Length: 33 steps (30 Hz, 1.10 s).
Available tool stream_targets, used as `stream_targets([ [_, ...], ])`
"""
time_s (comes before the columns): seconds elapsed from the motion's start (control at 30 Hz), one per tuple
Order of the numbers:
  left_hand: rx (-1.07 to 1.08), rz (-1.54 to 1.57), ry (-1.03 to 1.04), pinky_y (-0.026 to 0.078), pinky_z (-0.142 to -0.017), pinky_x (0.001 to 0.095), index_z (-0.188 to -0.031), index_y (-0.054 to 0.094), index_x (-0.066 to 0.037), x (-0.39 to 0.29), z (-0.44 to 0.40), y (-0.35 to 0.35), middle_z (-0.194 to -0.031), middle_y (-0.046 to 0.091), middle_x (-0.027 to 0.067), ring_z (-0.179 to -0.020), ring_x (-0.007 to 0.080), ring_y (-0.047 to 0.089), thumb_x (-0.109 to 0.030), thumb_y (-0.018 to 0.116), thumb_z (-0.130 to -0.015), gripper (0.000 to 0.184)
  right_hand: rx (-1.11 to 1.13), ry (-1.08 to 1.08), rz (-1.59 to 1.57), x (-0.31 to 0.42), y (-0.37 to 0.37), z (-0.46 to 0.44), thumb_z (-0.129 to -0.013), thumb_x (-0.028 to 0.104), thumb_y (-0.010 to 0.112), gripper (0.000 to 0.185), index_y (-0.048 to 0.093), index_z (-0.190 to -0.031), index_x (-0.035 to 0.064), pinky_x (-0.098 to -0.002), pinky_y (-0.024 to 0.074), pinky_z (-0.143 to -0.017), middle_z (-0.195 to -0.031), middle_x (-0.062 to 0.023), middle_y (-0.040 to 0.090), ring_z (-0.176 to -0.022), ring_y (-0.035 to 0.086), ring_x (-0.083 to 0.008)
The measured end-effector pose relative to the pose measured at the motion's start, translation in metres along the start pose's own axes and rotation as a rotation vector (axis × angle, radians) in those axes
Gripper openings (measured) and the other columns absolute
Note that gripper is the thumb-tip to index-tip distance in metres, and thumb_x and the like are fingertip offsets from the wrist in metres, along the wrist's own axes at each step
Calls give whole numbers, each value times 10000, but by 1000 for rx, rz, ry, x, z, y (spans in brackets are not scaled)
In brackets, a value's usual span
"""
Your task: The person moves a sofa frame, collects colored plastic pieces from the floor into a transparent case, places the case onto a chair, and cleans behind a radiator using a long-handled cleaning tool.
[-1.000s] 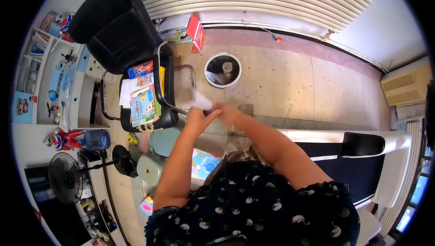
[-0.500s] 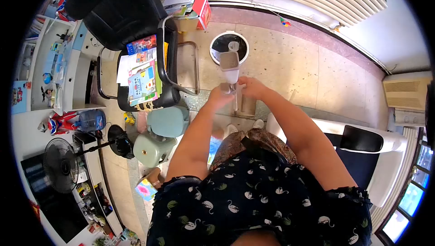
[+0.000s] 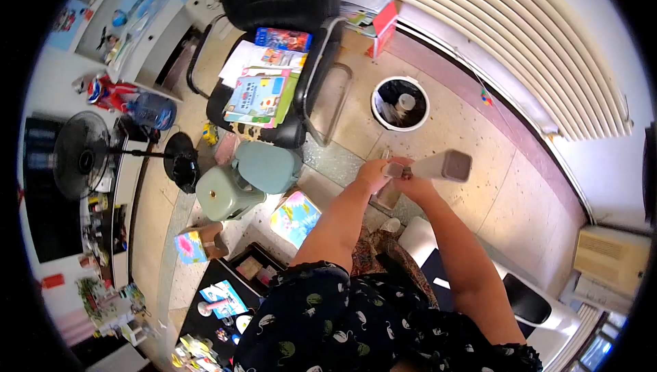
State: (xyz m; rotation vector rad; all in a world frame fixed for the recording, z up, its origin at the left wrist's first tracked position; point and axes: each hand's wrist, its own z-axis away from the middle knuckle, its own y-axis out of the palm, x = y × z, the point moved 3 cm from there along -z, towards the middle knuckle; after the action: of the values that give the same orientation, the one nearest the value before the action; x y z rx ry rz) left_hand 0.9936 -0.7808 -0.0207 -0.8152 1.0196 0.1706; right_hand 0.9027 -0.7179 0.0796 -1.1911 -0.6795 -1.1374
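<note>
A long whitish object with a grey-brown rectangular end [image 3: 456, 166] points to the right, beyond my hands. Its exact kind I cannot make out. My left hand [image 3: 373, 175] is closed at its narrow near end, beside a small grey rounded part [image 3: 393, 169]. My right hand [image 3: 419, 188] is closed around the same narrow section, right against the left; its fingers are partly hidden. Above and left of the object stands a round white-rimmed trash bin [image 3: 380, 120] with a dark liner. Inside the bin sits a pale cup [image 3: 406, 102].
A black armchair [image 3: 311, 115] holding books and papers [image 3: 263, 91] stands left of the bin. Two stools [image 3: 270, 167] [image 3: 222, 194] are nearby. A standing fan [image 3: 85, 160] is at far left. A white-and-dark sofa [image 3: 527, 300] lies at lower right, a radiator [image 3: 520, 43] along the wall.
The view has turned, shifting the room. The whitish object was upright in view just below the bin's opening; now it points right, away from the bin. Both hands have drawn together on it.
</note>
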Motion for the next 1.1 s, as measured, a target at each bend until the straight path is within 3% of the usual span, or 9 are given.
stream_targets([
  [0.13,35,49,-69,418,-649,354,-816,563,-100,-25,24,-32,-777,561,128,-752,303,525,-195,553,-657,186,-101,-272,-77,-17,11,3,-643,63,553,374,466,-1006,40,-219,396,-611,-844,-29,513,-712,465,-90],
  [0.4,-212,-41,190,425,-636,342,-782,574,-79,7,33,-70,-777,573,119,-725,290,536,-199,595,-616,206,-76,-75,-46,34,27,6,-663,84,515,405,445,-1062,68,-246,395,-603,-830,-88,496,-674,470,-128],
  [0.47,-174,-65,18,427,-637,351,-761,573,-58,9,47,-90,-767,576,120,-717,294,536,-254,635,-577,277,-114,-105,127,36,20,18,-656,110,518,437,429,-1081,66,-274,408,-606,-864,-116,496,-672,491,-165],
  [0.5,-130,-119,-167,428,-638,348,-770,572,-50,20,48,-94,-764,575,127,-715,286,539,-268,645,-568,306,-109,-59,237,32,14,28,-653,129,518,443,426,-1081,57,-305,424,-635,-937,-141,491,-712,514,-215],
  [0.63,-357,-259,77,426,-663,352,-781,572,-32,48,56,-113,-759,572,145,-721,278,542,-289,653,-567,344,-146,169,320,-40,-7,85,-661,147,501,388,463,-1033,43,-324,420,-707,-970,-161,498,-803,520,-262],
  [0.73,-324,-327,-37,419,-688,365,-776,569,-25,80,51,-117,-754,572,139,-720,294,537,-290,640,-584,334,-110,407,377,-91,-28,157,-658,157,466,363,492,-998,34,-355,375,-792,-984,-174,508,-908,482,-303],
  [0.83,-505,-529,313,409,-719,371,-778,574,-38,122,39,-104,-783,572,133,-757,319,525,-293,608,-618,303,-103,764,440,-155,-40,238,-651,170,478,352,506,-975,35,-338,383,-785,-930,-158,537,-889,495,-306],
  [0.9,-248,-535,109,397,-747,353,-833,564,-40,94,46,-116,-865,561,122,-812,298,517,-263,574,-655,286,-37,878,531,-177,-46,278,-656,187,484,345,512,-968,41,-329,386,-783,-922,-157,541,-888,498,-301],
  [1.1,-280,67,-276,378,-766,317,-945,517,-19,125,57,-122,-971,523,111,-859,225,507,-148,530,-700,277,169,878,487,-277,-51,334,-684,214,476,316,521,-951,52,-322,401,-756,-906,-164,542,-882,504,-283],
])
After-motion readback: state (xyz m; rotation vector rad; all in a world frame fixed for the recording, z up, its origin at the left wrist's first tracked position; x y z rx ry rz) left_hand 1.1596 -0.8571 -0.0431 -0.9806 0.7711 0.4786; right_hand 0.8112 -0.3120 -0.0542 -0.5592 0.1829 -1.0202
